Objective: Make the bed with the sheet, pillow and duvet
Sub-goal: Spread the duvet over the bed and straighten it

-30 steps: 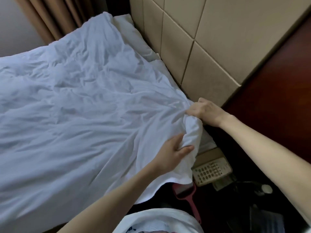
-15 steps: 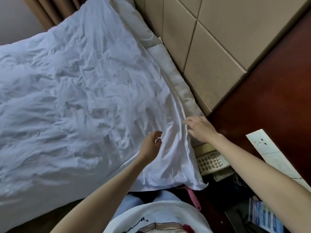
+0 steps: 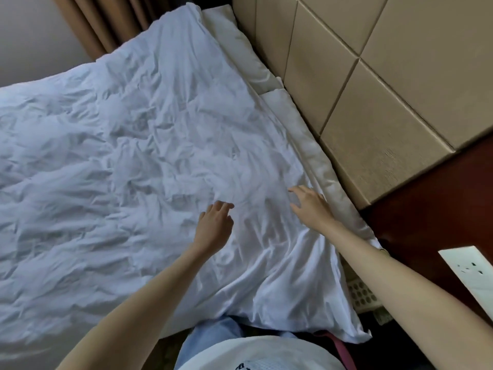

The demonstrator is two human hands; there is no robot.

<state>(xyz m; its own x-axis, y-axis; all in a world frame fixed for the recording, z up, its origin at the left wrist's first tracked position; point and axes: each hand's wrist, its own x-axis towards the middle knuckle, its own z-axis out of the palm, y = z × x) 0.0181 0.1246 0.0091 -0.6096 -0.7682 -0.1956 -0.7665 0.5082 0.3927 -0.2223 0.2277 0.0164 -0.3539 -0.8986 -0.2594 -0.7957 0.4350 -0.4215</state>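
In the head view, a white duvet [image 3: 128, 166] is spread over most of the bed. It is full of wrinkles. Its near corner hangs over the edge of the bed, close to the person's legs.

Two pillows are seen along the top of the bed, between the duvet and the headboard [image 3: 373, 84]. The far pillow [image 3: 237, 52] is partly covered by the duvet. The near pillow [image 3: 317, 161] is laid just beside the headboard, and only a long strip of it is shown. A sheet cannot be picked out for sure under all the white cloth.

The left hand [image 3: 214, 228] is held low over the duvet, near the middle of the bed's near side. Its fingers are loosely bent and nothing is held in them. It cannot be told for sure if the cloth is touched by the fingertips.

The right hand [image 3: 310, 204] is placed near the duvet's top edge, just beside the near pillow. Its fingers are spread and relaxed, and nothing is gripped.

The headboard is made of tan padded squares. Brown curtains [image 3: 106, 25] are hung at the far end of the bed. A dark red wooden surface [image 3: 432, 209] is seen on the right. A white socket plate [image 3: 469, 271] is set on it. A phone keypad [image 3: 360, 293] is partly hidden under the right arm.
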